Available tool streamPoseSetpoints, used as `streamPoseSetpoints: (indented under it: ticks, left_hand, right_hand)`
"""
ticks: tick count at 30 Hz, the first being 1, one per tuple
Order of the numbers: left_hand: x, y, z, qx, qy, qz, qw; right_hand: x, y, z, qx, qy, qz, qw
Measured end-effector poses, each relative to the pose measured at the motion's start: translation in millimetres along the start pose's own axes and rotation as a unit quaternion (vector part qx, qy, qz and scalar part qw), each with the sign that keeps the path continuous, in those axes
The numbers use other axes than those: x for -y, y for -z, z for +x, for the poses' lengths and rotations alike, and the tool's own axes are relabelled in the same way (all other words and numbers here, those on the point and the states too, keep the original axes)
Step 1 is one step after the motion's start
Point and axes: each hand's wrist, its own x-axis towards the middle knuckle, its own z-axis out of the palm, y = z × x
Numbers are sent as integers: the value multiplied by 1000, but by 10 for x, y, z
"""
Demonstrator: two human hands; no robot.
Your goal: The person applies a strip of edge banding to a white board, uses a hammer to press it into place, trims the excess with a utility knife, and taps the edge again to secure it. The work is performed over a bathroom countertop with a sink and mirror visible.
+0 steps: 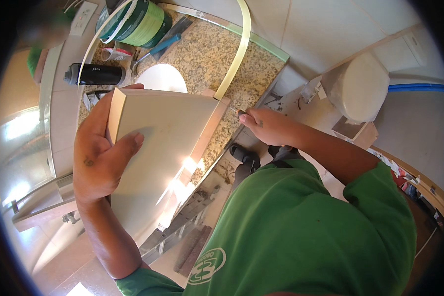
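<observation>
My left hand [101, 158] grips the far left corner of a flat beige panel [158, 133], thumb on its face and fingers round the edge. A pale yellow edging strip [239, 54] rises in a curve from the panel's far right corner. Beside that corner, my right hand [271, 126] is closed on a thin tool [236, 111]. Its tip points at the spot where the strip meets the panel edge, but its kind is too small to make out. Beneath the panel lies a speckled granite countertop [202, 49].
On the counter stand a green bucket [142, 24], a black bottle [96, 74], a blue-handled tool [165, 43] and a white round item [164, 76]. A toilet [357, 86] is at right, near a wooden box [357, 132]. Blurred at the upper left is another person [44, 29].
</observation>
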Motion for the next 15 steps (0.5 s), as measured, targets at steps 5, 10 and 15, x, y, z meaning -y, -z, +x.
streamPoseSetpoints:
  ticks: [5, 10, 15]
  left_hand:
    - [36, 31, 37, -5, -9, 23, 1000]
    - [27, 18, 43, -9, 0, 25, 1000]
    - [-7, -17, 35, -10, -5, 43, 999]
  right_hand:
    - [-24, 71, -148, -10, -13, 15, 1000]
    - [23, 213, -211, 42, -80, 84, 992]
    - [42, 123, -24, -38, 33, 6, 999]
